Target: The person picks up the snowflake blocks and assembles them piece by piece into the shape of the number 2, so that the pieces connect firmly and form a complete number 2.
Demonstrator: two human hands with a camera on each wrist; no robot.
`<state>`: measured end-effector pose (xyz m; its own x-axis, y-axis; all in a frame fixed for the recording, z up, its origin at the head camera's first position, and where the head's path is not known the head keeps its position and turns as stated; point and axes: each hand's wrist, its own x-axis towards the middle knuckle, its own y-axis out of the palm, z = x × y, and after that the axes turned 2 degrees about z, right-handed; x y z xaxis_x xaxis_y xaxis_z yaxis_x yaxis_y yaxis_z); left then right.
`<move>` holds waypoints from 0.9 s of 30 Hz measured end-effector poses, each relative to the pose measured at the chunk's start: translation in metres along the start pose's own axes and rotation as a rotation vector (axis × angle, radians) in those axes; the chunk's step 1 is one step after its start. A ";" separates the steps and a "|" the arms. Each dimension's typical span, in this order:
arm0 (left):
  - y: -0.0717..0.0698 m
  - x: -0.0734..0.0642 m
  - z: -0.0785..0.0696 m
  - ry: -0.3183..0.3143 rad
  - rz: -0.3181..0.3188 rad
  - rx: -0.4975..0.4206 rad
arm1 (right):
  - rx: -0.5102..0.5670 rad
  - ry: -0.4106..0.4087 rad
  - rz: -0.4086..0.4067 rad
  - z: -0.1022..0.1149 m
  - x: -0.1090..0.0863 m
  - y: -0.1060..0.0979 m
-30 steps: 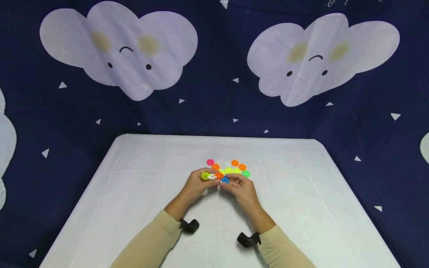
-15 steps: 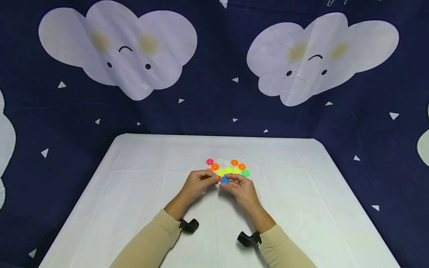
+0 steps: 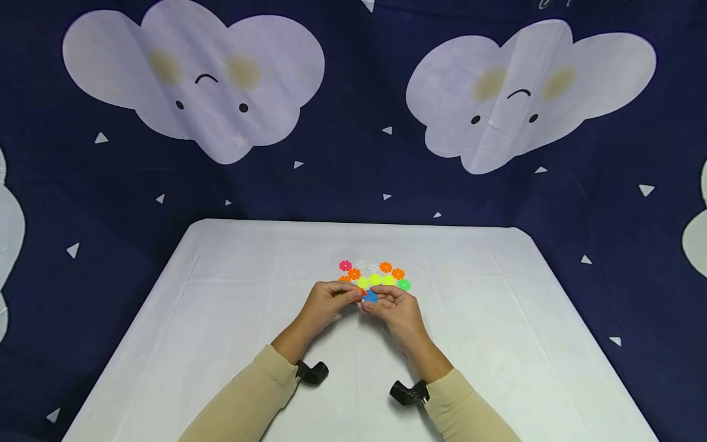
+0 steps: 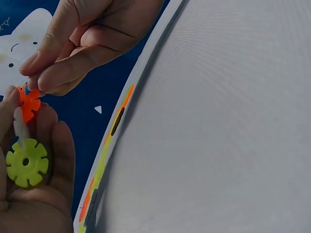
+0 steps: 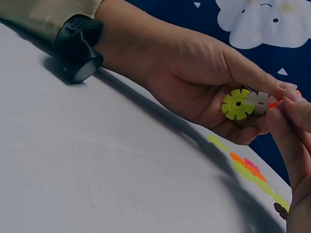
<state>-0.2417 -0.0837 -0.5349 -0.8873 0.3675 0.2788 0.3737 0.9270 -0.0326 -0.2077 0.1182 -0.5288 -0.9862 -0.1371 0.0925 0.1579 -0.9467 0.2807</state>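
Note:
My left hand [image 3: 326, 299] pinches an orange notched flower disc [image 4: 30, 104], the end of a short joined row. A white disc [image 4: 19, 127] and a yellow-green disc [image 4: 34, 172] follow it, lying over the palm in the left wrist view. Opposite, my right hand [image 3: 401, 312] pinches a blue flower disc [image 3: 370, 296] between thumb and fingertips. The blue disc meets the orange one's edge; fingers cover most of that contact, so how far they interlock cannot be told. In the head view the left fingers hide the white and yellow-green discs.
Just beyond the hands, several loose discs lie on the white table [image 3: 265, 344]: orange discs [image 3: 386, 267], yellow discs [image 3: 375, 279], a green disc [image 3: 404, 285], a pink disc [image 3: 345, 266] and white ones [image 3: 361, 265]. A dark cloud-print cloth [image 3: 353, 123] hangs behind.
My left hand has turned, so the yellow-green and white discs drop out of the head view. The blue disc has tilted in my right fingers. Both hands stay in nearly the same place.

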 end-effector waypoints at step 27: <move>-0.003 0.002 0.002 -0.166 -0.081 -0.021 | -1.160 -0.147 -0.121 0.004 0.014 -0.065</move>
<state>-0.2454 -0.0852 -0.5360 -0.9465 0.3008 0.1171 0.3033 0.9529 0.0042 -0.2313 0.1794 -0.5419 -0.9645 -0.0647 0.2559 -0.1509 -0.6602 -0.7357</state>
